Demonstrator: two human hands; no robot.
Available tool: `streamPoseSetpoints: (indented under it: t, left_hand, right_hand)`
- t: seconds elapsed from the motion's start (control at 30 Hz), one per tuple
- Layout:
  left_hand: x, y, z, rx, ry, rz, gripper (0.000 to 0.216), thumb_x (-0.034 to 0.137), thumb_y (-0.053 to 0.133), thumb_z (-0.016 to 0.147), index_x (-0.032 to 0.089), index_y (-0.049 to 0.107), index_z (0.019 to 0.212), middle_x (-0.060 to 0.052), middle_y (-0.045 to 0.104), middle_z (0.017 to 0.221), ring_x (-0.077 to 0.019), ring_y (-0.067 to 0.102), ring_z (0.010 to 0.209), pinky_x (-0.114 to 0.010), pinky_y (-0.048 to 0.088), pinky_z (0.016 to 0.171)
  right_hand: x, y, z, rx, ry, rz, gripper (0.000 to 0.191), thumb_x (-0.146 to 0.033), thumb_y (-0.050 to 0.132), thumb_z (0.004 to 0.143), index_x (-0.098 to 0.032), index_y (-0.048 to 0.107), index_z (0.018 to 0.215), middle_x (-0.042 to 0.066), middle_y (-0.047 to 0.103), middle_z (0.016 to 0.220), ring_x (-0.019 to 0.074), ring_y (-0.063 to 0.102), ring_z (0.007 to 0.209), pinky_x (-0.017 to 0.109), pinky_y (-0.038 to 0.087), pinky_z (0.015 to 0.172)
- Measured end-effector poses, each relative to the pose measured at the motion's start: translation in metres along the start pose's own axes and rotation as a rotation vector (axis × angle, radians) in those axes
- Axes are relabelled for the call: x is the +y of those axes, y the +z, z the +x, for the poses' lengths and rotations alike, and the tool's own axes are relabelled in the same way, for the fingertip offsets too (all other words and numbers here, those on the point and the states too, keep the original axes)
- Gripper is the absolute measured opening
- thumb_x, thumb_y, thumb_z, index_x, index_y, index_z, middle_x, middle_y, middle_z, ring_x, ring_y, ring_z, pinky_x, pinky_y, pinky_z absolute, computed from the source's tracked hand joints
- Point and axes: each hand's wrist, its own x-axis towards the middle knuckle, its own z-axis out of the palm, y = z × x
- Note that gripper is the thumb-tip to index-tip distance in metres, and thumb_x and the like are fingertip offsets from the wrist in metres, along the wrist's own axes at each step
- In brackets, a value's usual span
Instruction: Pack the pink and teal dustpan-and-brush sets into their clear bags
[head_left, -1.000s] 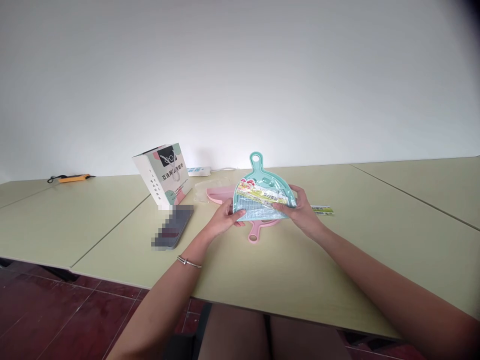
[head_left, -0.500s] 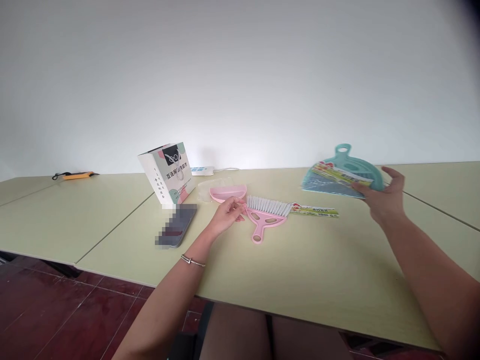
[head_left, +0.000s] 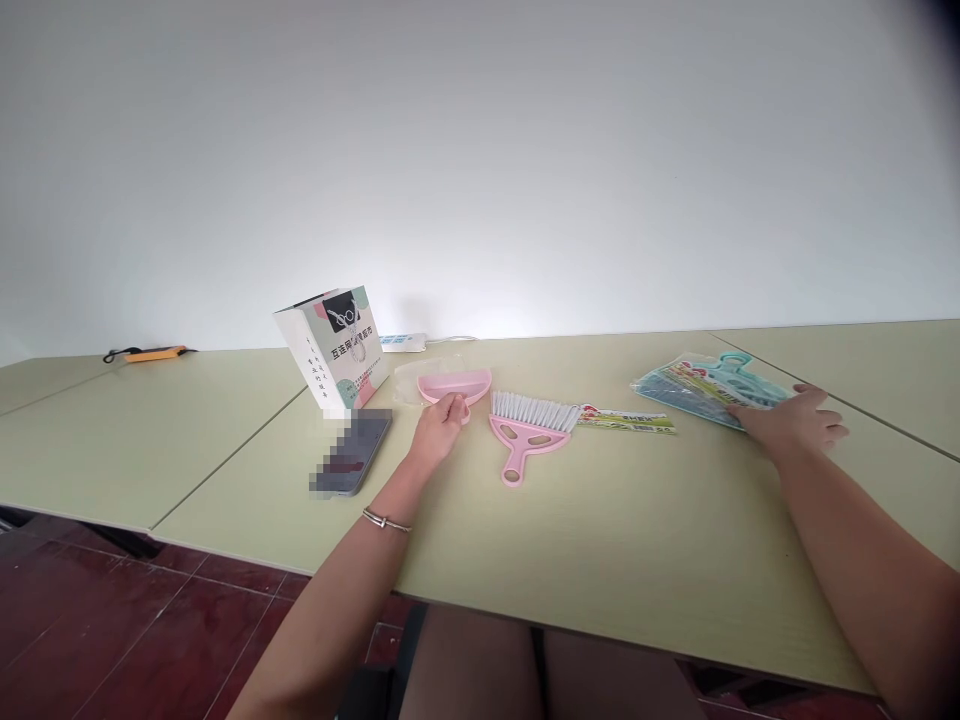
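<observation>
My left hand point(head_left: 439, 422) reaches forward to a small pink dustpan point(head_left: 459, 382) lying on the pale green table point(head_left: 600, 540), and its fingers are curled on the pan's near edge. A pink hand brush point(head_left: 527, 432) with white bristles lies just right of that hand, untouched. Far to the right, my right hand point(head_left: 793, 424) lies flat with fingers spread on the near edge of a teal dustpan set in clear wrapping point(head_left: 705, 385), which rests on the table.
A printed paper bag point(head_left: 334, 345) stands behind a dark phone point(head_left: 351, 452) to the left. A green label card point(head_left: 627, 421) lies right of the brush. Crumpled clear plastic point(head_left: 411, 378), a white power strip point(head_left: 403, 342) and an orange tool point(head_left: 150, 353) sit farther back.
My right hand carried the wrapped teal dustpan set from the middle out to the right and laid it on the table. My left hand let go of it and moved onto the pink dustpan.
</observation>
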Motion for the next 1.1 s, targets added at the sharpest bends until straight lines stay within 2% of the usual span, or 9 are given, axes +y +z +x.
streamPoseSetpoints:
  t: [0.07, 0.1, 0.27, 0.53, 0.63, 0.73, 0.87, 0.97, 1.1]
  left_hand:
    - [0.000, -0.003, -0.001, 0.011, -0.029, 0.074, 0.031, 0.039, 0.039, 0.087, 0.021, 0.063, 0.093, -0.001, 0.058, 0.063, -0.0164, 0.053, 0.064, -0.028, 0.040, 0.066]
    - [-0.001, -0.003, -0.001, -0.005, -0.046, 0.099, 0.027, 0.039, 0.043, 0.085, 0.022, 0.063, 0.093, -0.001, 0.059, 0.064, -0.0172, 0.054, 0.064, -0.028, 0.039, 0.065]
    - [-0.005, -0.001, -0.002, -0.096, -0.125, 0.207, 0.017, 0.038, 0.056, 0.075, 0.022, 0.060, 0.075, -0.004, 0.063, 0.074, -0.0207, 0.056, 0.075, -0.028, 0.037, 0.065]
    - [-0.006, -0.006, 0.003, 0.038, -0.160, 0.241, 0.031, 0.043, 0.061, 0.069, 0.021, 0.041, 0.063, -0.002, 0.060, 0.072, -0.0182, 0.055, 0.070, -0.029, 0.038, 0.065]
    - [-0.004, -0.009, 0.003, 0.173, -0.081, 0.107, 0.024, 0.039, 0.058, 0.073, 0.021, 0.043, 0.069, -0.002, 0.061, 0.076, -0.0166, 0.057, 0.072, -0.029, 0.042, 0.069]
    - [0.001, -0.014, 0.003, 0.330, 0.115, -0.171, 0.021, 0.037, 0.057, 0.076, 0.021, 0.046, 0.083, -0.004, 0.063, 0.092, -0.0143, 0.059, 0.081, -0.028, 0.046, 0.077]
    - [0.011, -0.018, 0.003, 0.348, 0.229, -0.517, 0.025, 0.036, 0.061, 0.074, 0.020, 0.048, 0.087, -0.002, 0.060, 0.088, -0.0115, 0.058, 0.082, -0.026, 0.047, 0.080]
    - [0.018, -0.020, 0.001, 0.186, 0.184, -0.708, 0.028, 0.035, 0.065, 0.071, 0.020, 0.053, 0.091, 0.000, 0.060, 0.081, -0.0107, 0.058, 0.079, -0.027, 0.048, 0.081]
    - [0.023, -0.017, -0.004, -0.117, 0.098, -0.873, 0.033, 0.037, 0.067, 0.071, 0.020, 0.060, 0.099, -0.001, 0.063, 0.081, -0.0112, 0.059, 0.079, -0.030, 0.049, 0.083]
  right_hand:
    - [-0.008, -0.002, -0.010, -0.024, 0.127, -0.013, 0.065, -0.043, 0.071, 0.051, -0.024, 0.042, 0.106, 0.028, 0.035, 0.119, 0.0420, 0.031, 0.113, 0.060, 0.024, 0.083]
    - [-0.012, -0.004, -0.015, -0.034, 0.121, -0.026, 0.065, -0.038, 0.070, 0.053, -0.025, 0.041, 0.109, 0.028, 0.031, 0.124, 0.0414, 0.027, 0.117, 0.060, 0.021, 0.086]
    - [-0.031, -0.012, -0.031, -0.046, -0.107, -0.057, 0.073, -0.021, 0.064, 0.057, -0.023, 0.033, 0.123, 0.024, 0.019, 0.134, 0.0374, 0.014, 0.125, 0.057, 0.014, 0.094]
    - [-0.055, -0.016, -0.042, -0.020, -0.308, 0.048, 0.062, -0.025, 0.059, 0.061, -0.020, 0.038, 0.119, 0.022, 0.026, 0.134, 0.0377, 0.020, 0.126, 0.054, 0.019, 0.097]
    - [-0.058, -0.019, -0.042, 0.000, -0.336, 0.077, 0.060, -0.024, 0.058, 0.061, -0.019, 0.038, 0.117, 0.022, 0.027, 0.132, 0.0374, 0.023, 0.124, 0.054, 0.021, 0.096]
    - [-0.063, -0.025, -0.044, 0.048, -0.386, 0.133, 0.055, -0.022, 0.054, 0.061, -0.019, 0.038, 0.113, 0.021, 0.030, 0.129, 0.0361, 0.028, 0.122, 0.054, 0.025, 0.094]
    - [-0.081, -0.035, -0.057, 0.063, -0.475, 0.291, 0.046, -0.021, 0.050, 0.063, -0.018, 0.041, 0.108, 0.019, 0.036, 0.125, 0.0309, 0.036, 0.120, 0.048, 0.037, 0.087]
    - [-0.103, -0.043, -0.081, -0.123, -0.404, 0.516, 0.031, -0.026, 0.048, 0.071, -0.020, 0.046, 0.101, 0.013, 0.051, 0.110, 0.0235, 0.053, 0.099, 0.038, 0.044, 0.076]
    - [-0.131, -0.051, -0.121, -0.609, -0.323, 0.818, 0.017, -0.036, 0.050, 0.076, -0.022, 0.055, 0.085, 0.005, 0.062, 0.079, 0.0195, 0.059, 0.079, 0.037, 0.045, 0.079]
